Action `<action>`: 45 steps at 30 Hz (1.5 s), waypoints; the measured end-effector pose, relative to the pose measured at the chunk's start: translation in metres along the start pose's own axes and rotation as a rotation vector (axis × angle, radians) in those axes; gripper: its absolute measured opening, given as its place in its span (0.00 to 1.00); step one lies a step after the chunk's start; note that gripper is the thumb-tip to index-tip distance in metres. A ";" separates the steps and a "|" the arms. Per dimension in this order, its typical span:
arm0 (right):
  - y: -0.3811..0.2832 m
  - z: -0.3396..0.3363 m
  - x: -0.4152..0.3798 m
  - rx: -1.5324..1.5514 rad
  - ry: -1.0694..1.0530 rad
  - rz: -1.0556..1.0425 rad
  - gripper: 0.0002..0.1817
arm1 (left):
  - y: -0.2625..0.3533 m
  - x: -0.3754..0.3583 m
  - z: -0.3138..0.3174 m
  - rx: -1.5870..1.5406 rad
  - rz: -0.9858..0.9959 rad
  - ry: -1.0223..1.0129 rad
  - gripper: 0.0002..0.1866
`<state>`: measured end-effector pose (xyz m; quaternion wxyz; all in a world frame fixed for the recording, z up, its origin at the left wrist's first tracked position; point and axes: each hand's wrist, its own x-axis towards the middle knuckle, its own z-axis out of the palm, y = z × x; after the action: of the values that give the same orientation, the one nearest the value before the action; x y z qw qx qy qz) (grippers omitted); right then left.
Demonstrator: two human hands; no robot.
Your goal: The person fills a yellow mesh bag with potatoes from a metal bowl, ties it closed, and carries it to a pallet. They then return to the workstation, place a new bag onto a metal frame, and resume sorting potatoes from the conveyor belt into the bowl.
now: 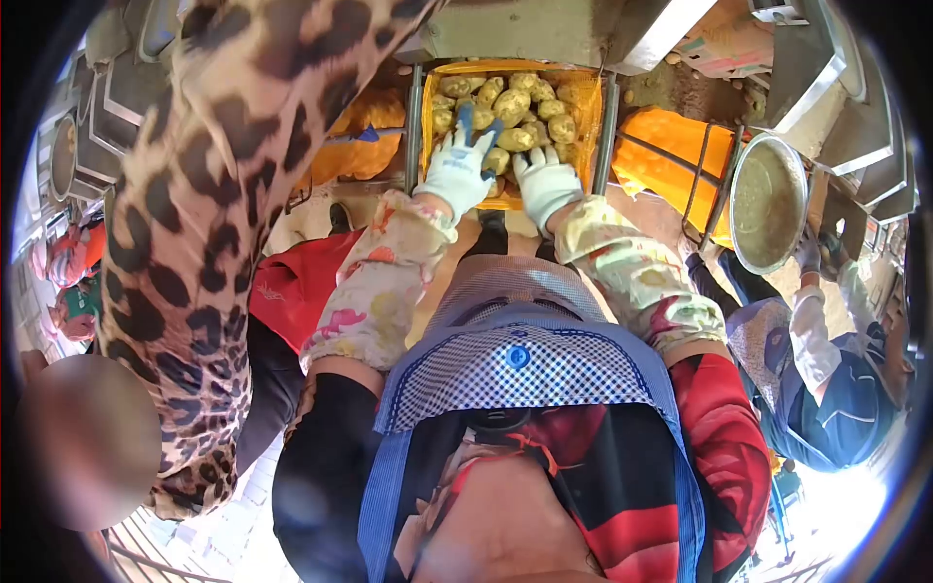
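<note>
A heap of yellowish potatoes (511, 103) fills an orange mesh bag (583, 92) that hangs in a metal frame in front of me. My left hand (457, 169), in a white glove with blue fingertips, lies over the near left potatoes, fingers spread. At the near right side of the heap is my right hand (546, 181), in a similar glove with dark fingertips. Its fingers are stretched out against the potatoes, with no potato visibly gripped. Floral sleeve covers reach from both wrists to the elbows.
Orange mesh material (669, 160) lies right of the frame, with more orange sacking (364, 136) on the left. A metal basin (768, 204) stands upright on its side at right, near a co-worker's gloved hand (809, 255). A leopard-print sleeve (209, 194) crosses close on the left.
</note>
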<state>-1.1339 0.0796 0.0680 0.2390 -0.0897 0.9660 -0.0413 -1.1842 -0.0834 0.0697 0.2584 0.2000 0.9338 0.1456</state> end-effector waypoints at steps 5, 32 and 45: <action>0.013 -0.015 0.031 0.194 -0.101 0.151 0.20 | 0.016 0.051 -0.004 0.004 -0.032 -0.103 0.35; 0.075 -0.011 -0.048 0.572 -0.073 0.030 0.25 | 0.081 -0.048 -0.012 -0.615 0.088 0.180 0.25; 0.135 -0.016 -0.116 1.237 0.042 0.443 0.27 | 0.053 -0.094 0.035 -1.043 -0.216 0.219 0.14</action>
<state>-1.0614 0.2353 0.1182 0.2302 0.2662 0.7642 -0.5405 -1.0755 -0.0734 0.1007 0.2379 -0.0680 0.7745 0.5822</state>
